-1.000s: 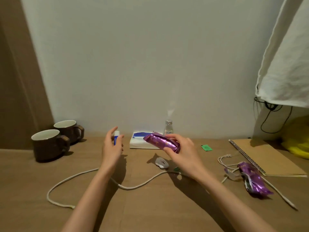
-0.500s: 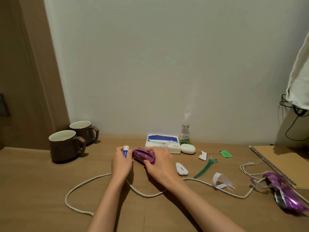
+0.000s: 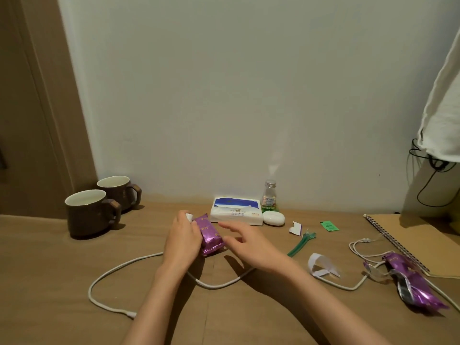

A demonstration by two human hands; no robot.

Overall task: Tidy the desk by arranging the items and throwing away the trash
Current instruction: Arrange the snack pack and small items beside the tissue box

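Wooden desk (image 3: 49, 282) against a pale wall: purple foil packet (image 3: 208, 234) lies just in front-left of the tissue pack (image 3: 236, 214), left hand (image 3: 183, 239) curled around its left side along with a small white-capped tube (image 3: 189, 216), right hand (image 3: 249, 241) spread open just right of the packet, not touching. Packet looks light, crinkly and slick, probably crushable, so pinch across the short sides mid-body rather than the sealed end.

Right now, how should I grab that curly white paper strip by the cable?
Pinch the raised loop of the white paper strip from above, probably with the open right hand. That hump stands off the desk; its flat tails don't.
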